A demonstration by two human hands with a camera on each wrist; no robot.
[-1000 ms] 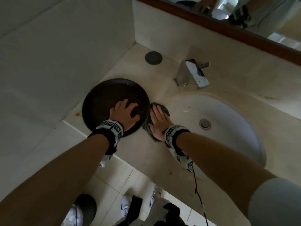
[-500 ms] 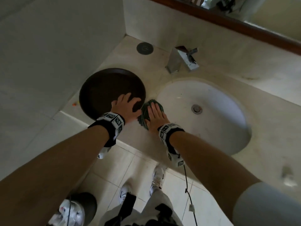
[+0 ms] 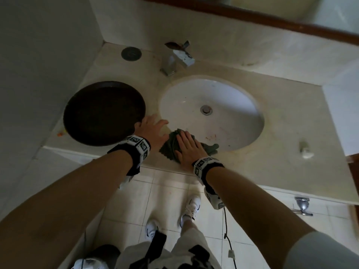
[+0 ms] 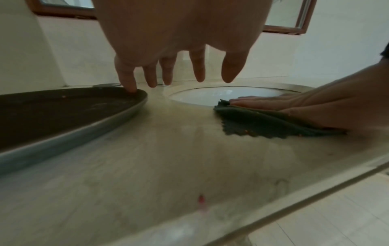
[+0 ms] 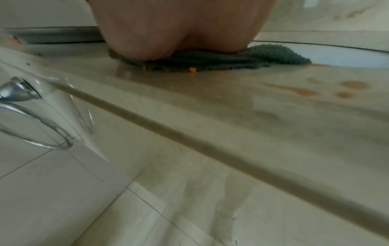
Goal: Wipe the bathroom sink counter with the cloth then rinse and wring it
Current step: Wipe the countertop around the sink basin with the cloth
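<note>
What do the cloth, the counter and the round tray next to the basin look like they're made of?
Cloth: soft dark green textile, probably terry or microfibre; nubby pile, zigzag-cut edge.
Counter: polished beige stone, likely marble or an imitation; faint veining, glossy reflections.
Tray: dark matte inner face with a smooth grey rim; could be plastic or coated metal, the look leaves it open.

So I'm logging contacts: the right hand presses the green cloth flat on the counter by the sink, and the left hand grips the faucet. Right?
Not quite. The left hand isn't on the faucet; its fingertip rests on the rim of the dark round tray, as the left wrist view shows. The right hand does press the green cloth flat on the counter.
</note>
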